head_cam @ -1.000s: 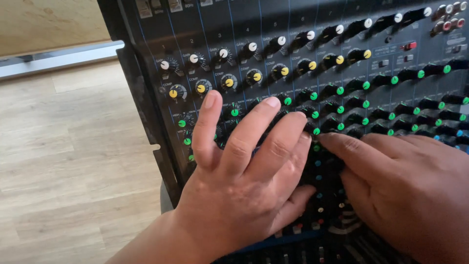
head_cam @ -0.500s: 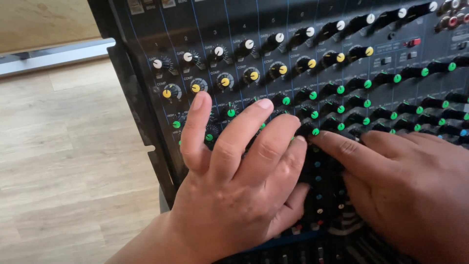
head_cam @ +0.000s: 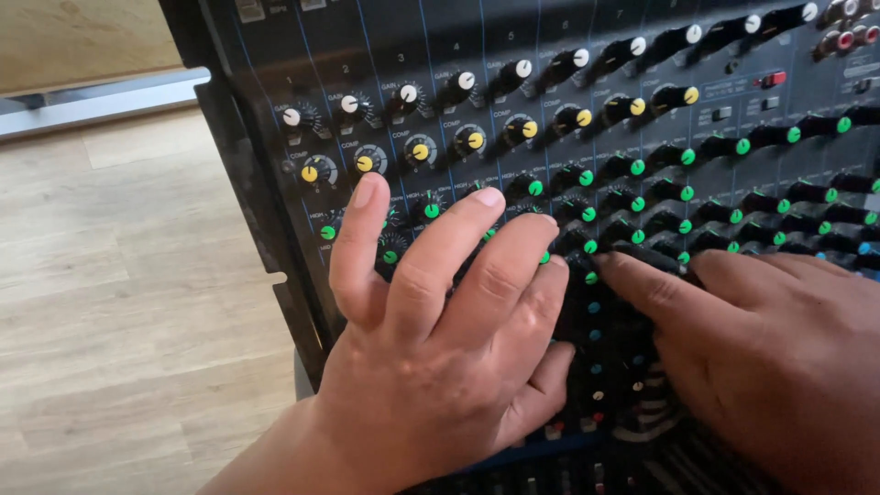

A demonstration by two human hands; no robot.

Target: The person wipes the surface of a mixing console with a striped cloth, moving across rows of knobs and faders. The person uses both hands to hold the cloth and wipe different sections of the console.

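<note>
Nearest, the left hand (head_cam: 440, 357) lies flat, its grip released, over the audio mixer (head_cam: 568, 101); the right hand (head_cam: 779, 357) fingers a green-capped knob (head_cam: 591, 277). Knobs look small, stiff, slippery: pinch their sides. Beyond lies wooden floor (head_cam: 119, 275).

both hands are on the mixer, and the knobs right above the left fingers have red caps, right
Not quite. Both the left hand and right hand are on the mixer, but the head view shows the knobs right above the left fingers have green caps, not red.
</note>
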